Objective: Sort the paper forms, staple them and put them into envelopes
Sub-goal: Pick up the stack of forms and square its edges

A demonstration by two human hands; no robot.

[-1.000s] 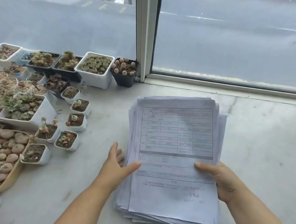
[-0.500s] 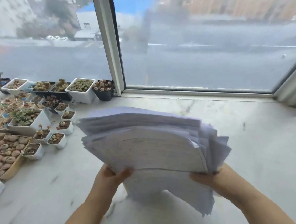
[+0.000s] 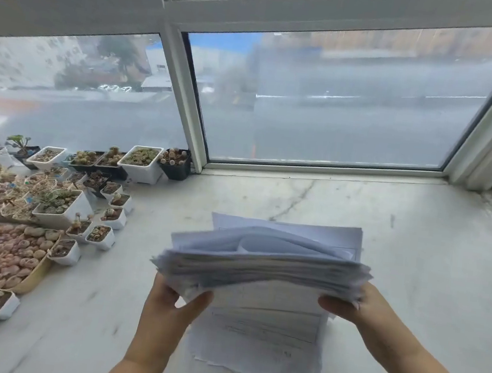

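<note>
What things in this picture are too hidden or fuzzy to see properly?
- Printed words on the thick stack of white paper forms, head view: blurred, too small to read.
- Left hand fingers: tucked under the stack; only the thumb shows.
- Right hand fingertips: hidden behind the stack.
- Pale marble sill beneath the stack: covered by paper.
- Small white succulent pots at far left: cut off by the frame edge.
</note>
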